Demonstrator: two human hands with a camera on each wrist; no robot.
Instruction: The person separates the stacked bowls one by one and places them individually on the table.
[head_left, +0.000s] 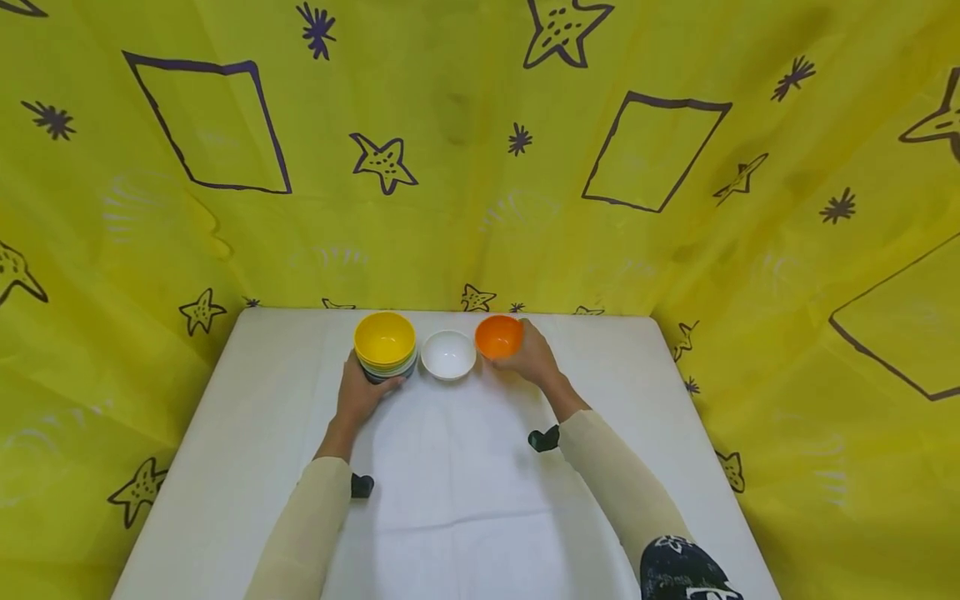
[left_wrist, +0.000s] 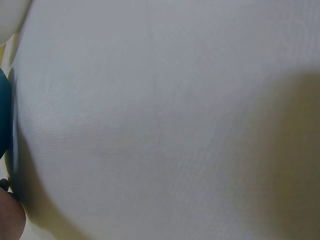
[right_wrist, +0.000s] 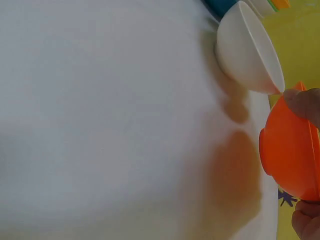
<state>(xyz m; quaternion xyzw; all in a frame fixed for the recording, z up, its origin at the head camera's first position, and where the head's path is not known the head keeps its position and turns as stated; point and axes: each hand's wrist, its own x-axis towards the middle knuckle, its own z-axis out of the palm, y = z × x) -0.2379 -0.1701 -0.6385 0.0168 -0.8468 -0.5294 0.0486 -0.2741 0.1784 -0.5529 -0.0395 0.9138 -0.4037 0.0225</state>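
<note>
In the head view, my left hand (head_left: 362, 390) curls round the lower part of a stack of bowls, with a yellow bowl (head_left: 385, 338) on top and pale and dark blue ones beneath. Beside the stack, a white bowl (head_left: 448, 355) stands upright on the table. My right hand (head_left: 531, 357) grips an orange bowl (head_left: 498, 337) by its side, just right of the white one. The right wrist view shows that orange bowl (right_wrist: 290, 147) held off the table, thumb at its rim, near the white bowl (right_wrist: 247, 50). Only a fingertip (left_wrist: 11, 217) and a blue bowl's edge (left_wrist: 4, 112) show in the left wrist view.
A white-covered table (head_left: 450, 533) lies under both arms. Yellow patterned cloth (head_left: 465, 242) hangs close behind the bowls and along both sides. Dark wrist-worn pieces (head_left: 544, 439) stick out inward from the sleeves. A dark patterned item (head_left: 686, 571) shows at the lower right.
</note>
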